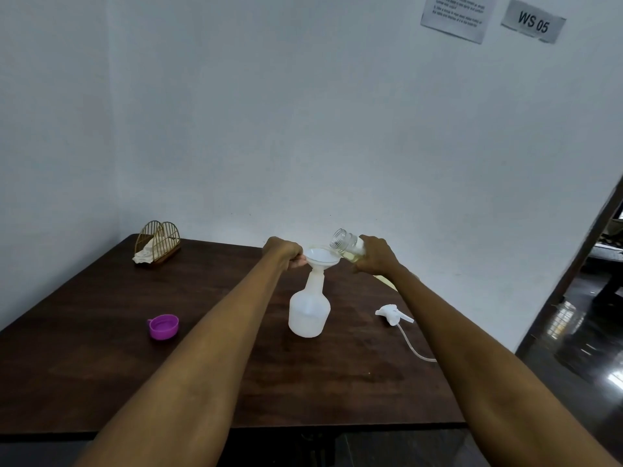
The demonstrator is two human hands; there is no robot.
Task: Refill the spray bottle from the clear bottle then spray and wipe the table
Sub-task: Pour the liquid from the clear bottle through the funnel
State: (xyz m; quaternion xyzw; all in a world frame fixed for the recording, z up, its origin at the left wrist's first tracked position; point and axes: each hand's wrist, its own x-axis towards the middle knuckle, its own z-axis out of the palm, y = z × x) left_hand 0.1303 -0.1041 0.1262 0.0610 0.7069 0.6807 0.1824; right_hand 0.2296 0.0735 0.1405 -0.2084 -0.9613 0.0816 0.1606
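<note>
A white spray bottle [309, 310] stands upright in the middle of the dark wooden table [101, 365], with a white funnel [321, 258] set in its neck. My left hand [286, 252] pinches the funnel's left rim. My right hand [376, 254] grips a clear bottle [347, 243] holding pale yellow liquid, tilted with its open mouth just above the funnel's right edge. The spray head [392, 313] with its tube lies on the table to the right of the bottle.
A purple cap [163, 326] lies open side up on the left. A gold wire napkin holder [156, 242] with tissue stands at the far left corner. White walls close the back and left. A doorway opens on the right.
</note>
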